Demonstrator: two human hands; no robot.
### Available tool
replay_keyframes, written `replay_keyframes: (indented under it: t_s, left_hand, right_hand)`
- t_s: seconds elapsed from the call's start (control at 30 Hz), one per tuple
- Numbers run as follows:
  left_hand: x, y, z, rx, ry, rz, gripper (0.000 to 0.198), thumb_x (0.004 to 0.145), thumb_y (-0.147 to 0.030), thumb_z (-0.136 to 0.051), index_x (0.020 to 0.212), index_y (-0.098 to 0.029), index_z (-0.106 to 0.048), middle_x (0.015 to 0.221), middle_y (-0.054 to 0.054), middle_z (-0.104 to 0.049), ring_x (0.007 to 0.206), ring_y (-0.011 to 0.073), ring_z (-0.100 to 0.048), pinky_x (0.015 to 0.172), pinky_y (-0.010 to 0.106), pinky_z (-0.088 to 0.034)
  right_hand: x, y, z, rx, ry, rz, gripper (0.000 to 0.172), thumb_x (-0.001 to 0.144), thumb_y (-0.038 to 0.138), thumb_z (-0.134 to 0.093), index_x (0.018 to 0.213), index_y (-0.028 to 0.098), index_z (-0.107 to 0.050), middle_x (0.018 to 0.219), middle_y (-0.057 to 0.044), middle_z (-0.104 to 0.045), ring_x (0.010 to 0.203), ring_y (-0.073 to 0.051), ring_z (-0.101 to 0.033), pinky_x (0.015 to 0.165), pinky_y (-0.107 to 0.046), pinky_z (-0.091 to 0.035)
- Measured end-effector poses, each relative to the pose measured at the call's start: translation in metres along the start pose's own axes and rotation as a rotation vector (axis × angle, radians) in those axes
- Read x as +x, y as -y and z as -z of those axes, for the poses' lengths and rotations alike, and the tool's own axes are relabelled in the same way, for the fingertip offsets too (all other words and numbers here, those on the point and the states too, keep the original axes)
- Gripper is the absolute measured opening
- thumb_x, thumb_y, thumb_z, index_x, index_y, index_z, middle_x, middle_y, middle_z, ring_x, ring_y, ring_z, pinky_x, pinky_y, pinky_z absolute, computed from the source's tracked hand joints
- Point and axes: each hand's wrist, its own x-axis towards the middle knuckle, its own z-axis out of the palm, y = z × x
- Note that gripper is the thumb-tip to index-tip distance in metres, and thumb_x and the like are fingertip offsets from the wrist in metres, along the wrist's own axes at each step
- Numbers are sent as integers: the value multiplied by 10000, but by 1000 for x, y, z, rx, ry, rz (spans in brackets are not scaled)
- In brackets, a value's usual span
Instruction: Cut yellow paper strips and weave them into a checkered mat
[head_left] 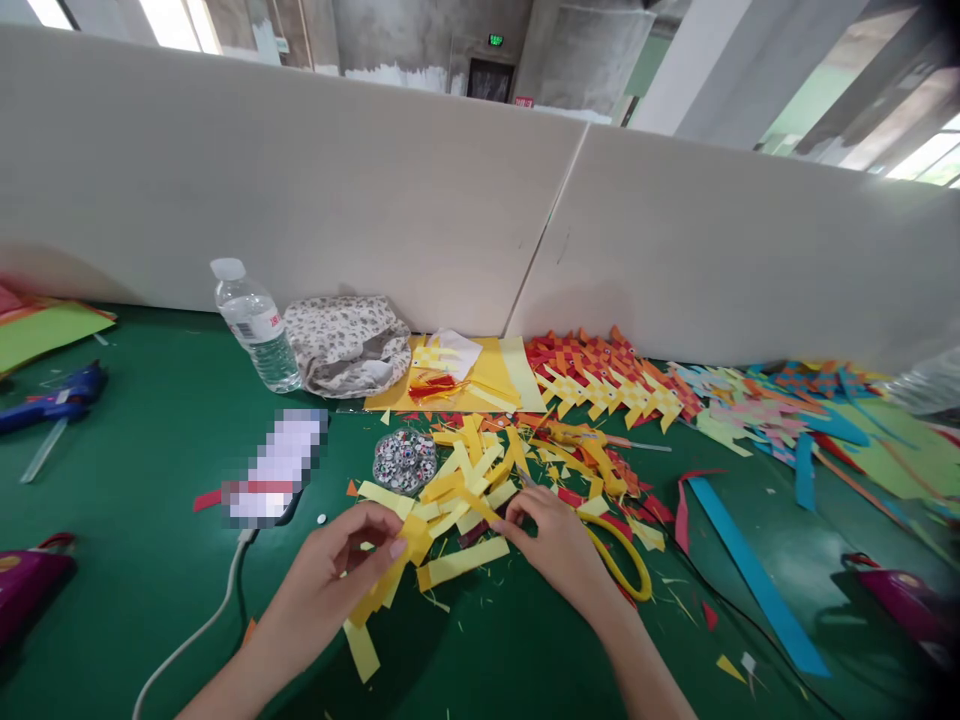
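Folded yellow paper [417,540] pinched in left grip [341,560]; yellow strip [478,504] pinched in right grip [559,540].
Both pieces likely light, pliable, easily creased; best taken lightly by the edges. Loose strips [469,562], flat and straight-edged, lie between the grips on a smooth green surface [480,650]; a curved yellow handle [640,568] sits beside right grip.

A white partition [337,190] backs the green tabletop [525,650], with grey walls [405,35] and bright windows [180,22] beyond.

Single head-worn cam faced forward and down, close over the flat green tabletop [525,650], long off-white partition [337,190] beyond.
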Motion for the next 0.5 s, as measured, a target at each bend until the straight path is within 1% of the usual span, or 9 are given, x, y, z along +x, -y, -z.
replay_keyframes:
  t_s: [0.1,0.17,0.23,0.3,0.4,0.47,0.5]
  left_hand:
    - [4,-8,4,-96,3,-4,128,759,-320,-573,784,-195,-556,768,5,-524,722,133,-505,595,195,-417]
    - [9,-15,4,-167,-7,-8,125,747,-306,-593,775,-191,-549,748,-7,-514,701,118,-491,583,183,-399]
    - [14,-21,0,-223,-27,-11,133,743,-305,-600,756,-186,-543,707,-18,-500,661,102,-475,560,172,-378]
    - [20,-24,-8,-278,-25,-13,144,731,-307,-614,746,-184,-540,702,-24,-499,651,95,-470,552,166,-367]
    - [32,-20,-20,-350,-22,35,172,720,-332,-619,734,-180,-540,685,-26,-491,626,93,-469,524,167,-356]
    - [41,-11,-27,-397,-17,48,180,714,-347,-619,721,-182,-548,676,-30,-487,633,95,-480,522,162,-357]
    - [45,-6,-29,-415,-21,79,184,707,-353,-624,704,-185,-549,681,-32,-495,630,92,-478,516,158,-359]
  right_hand:
    - [0,7,9,128,-77,-33,192,809,367,-504,692,223,-554,734,-11,-605,748,-192,-561,717,-315,-428]
    - [1,14,12,240,-143,-57,195,814,369,-499,717,217,-575,754,-18,-620,730,-188,-573,671,-293,-437]
    - [3,21,13,368,-209,-101,193,804,370,-515,741,206,-598,777,-29,-635,732,-189,-584,651,-281,-448]
    - [5,26,11,519,-265,-167,190,778,372,-554,796,195,-619,814,-44,-647,756,-195,-592,661,-281,-465]
    - [11,29,5,735,-334,-257,216,736,369,-608,856,190,-627,849,-50,-651,797,-195,-593,698,-285,-478]
    - [15,28,0,842,-362,-279,205,710,361,-637,829,194,-626,813,-35,-645,780,-183,-589,682,-271,-476]
    - [17,27,-4,898,-362,-279,200,700,358,-649,815,196,-622,785,-25,-640,758,-175,-587,665,-263,-474]
